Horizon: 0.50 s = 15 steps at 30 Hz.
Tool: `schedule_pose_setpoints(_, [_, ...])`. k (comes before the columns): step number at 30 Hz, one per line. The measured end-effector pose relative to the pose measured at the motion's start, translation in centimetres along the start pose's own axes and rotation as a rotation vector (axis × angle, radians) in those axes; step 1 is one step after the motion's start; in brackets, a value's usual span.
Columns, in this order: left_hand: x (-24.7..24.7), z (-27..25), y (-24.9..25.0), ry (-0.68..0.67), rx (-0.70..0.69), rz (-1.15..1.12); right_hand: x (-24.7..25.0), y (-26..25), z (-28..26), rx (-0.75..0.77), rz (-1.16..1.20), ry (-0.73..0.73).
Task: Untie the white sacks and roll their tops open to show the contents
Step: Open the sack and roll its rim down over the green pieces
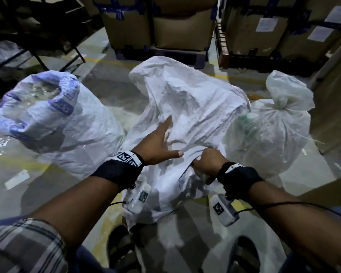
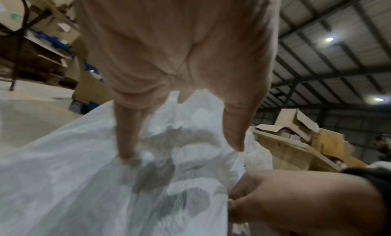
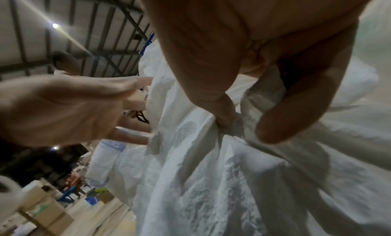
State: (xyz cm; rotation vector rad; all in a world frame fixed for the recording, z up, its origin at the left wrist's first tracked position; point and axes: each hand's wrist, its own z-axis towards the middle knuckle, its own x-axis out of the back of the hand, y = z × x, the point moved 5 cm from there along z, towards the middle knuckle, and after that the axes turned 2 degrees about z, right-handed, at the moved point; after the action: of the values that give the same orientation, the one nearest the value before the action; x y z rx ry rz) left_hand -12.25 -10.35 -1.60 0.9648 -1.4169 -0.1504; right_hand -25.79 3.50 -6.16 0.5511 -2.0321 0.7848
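Gripping: right hand (image 1: 207,160) bunches middle sack (image 1: 195,107) cloth; left hand (image 1: 158,142) beside it, fingers spread flat on sack; contents hidden under folds

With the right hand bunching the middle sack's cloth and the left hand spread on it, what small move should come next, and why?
Probably the left hand should grip the cloth beside the right hand, so both can start folding the middle sack outward. Its loose top still covers the contents.
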Motion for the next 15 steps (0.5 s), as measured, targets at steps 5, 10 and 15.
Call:
schedule_pose_setpoints(5, [0.8,0.5,-1.1,0.008,-0.016,0.154,5.0,-1.6,-2.2,0.073,-0.246,0.165])
schedule_pose_setpoints(10, [1.0,0.6,0.5,-0.002,-0.016,0.307,14.2,-1.4,-4.9,0.27,-0.026,0.788])
schedule_pose_setpoints(15, [1.7,-0.2,3.4,-0.015,-0.022,0.387,17.6,-1.5,-4.5,0.595,0.126,0.771])
